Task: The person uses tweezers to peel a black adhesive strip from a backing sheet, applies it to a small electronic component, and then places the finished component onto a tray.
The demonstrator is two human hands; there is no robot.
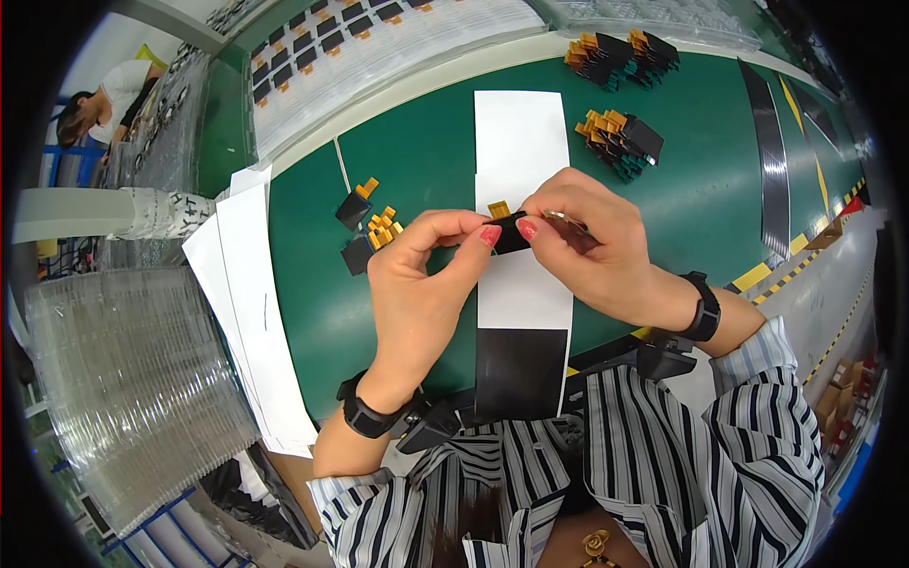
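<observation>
Over a white paper strip (524,295), my two hands hold a small black display panel (512,236) with an orange flex tail pointing away from me. My left hand (422,279) pinches its left end between thumb and fingers. At the right end, the thumb and forefinger of my right hand (598,248) grip it too. A thin shiny piece (566,221) shows among the right fingers; its kind I cannot make out. Left of my left hand lie a few more panels (355,210) with orange tails. Beyond my right hand sits a pile of such panels (621,142).
More panel piles (620,59) lie at the far right of the green table (417,133). A clear tray (327,52) with rows of panels stands at the back. White sheets (248,303) and stacked clear trays (142,379) are at left. A person (118,99) is at far left.
</observation>
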